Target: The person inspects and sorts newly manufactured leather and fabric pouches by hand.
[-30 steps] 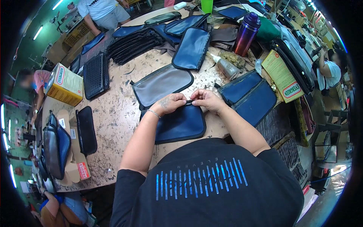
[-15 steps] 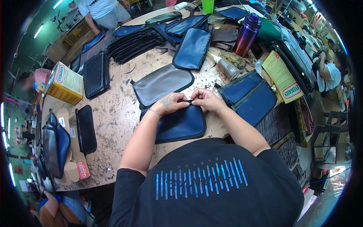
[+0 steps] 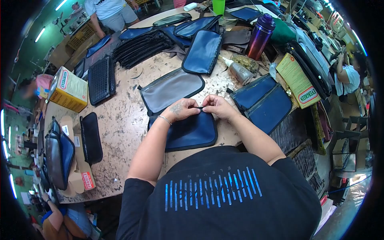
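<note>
A dark blue pouch panel with black edging (image 3: pixel 190 132) lies on the table close to my body. Both hands meet at its far edge. My left hand (image 3: pixel 182 109), with a bracelet at the wrist, pinches the black edging between thumb and fingers. Just beside it, my right hand (image 3: pixel 218 107) pinches the same edging, the thumbs nearly touching. Beyond my hands lies a grey panel with black trim (image 3: pixel 172 90). Right of my right hand rest two blue panels (image 3: pixel 268 104), one overlapping the other.
A bottle with a nozzle (image 3: pixel 240 72) and a purple flask (image 3: pixel 261 38) stand beyond my right hand. Stacked black pieces (image 3: pixel 142 48) lie at the back. Yellow tins (image 3: pixel 69 90) stand at both sides. A cardboard box (image 3: pixel 76 176) is at left. Other people are around the table.
</note>
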{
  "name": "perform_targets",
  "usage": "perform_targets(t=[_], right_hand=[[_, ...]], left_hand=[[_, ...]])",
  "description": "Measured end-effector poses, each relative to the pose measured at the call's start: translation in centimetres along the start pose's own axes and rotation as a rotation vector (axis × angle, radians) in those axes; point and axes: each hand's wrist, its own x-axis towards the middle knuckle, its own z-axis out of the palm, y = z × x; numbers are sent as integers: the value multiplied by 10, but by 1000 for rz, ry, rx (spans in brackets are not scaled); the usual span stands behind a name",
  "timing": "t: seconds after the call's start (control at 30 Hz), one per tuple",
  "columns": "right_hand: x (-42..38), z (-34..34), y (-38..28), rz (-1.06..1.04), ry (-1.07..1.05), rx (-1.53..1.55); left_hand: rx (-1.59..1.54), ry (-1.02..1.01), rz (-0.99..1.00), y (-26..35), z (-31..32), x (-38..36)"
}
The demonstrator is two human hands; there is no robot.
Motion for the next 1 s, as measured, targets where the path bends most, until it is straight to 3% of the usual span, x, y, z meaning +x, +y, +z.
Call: perform_targets(t=[0.37,0.7,0.8,0.83,0.9,1.0], right_hand=[[2,3,-7,-36,60,26],[5,10,-44,-61,-147,-57],[21,5,-36,-40,-128,-313],[26,2,-31,-44,-132,-317],[31,-2,-26,6,-75,-349],[34,1,-29,31,-104,-446]], left_hand=[[-38,105,12,-2,1,0],[-136,174,117,8,-7,-16],[-145,-39,-73,-1,-18,-15],[-145,-33,-71,-7,-22,-18],[-175,20,-410,-16,-28,-27],[-152,-45,-573,-18,-37,-33]])
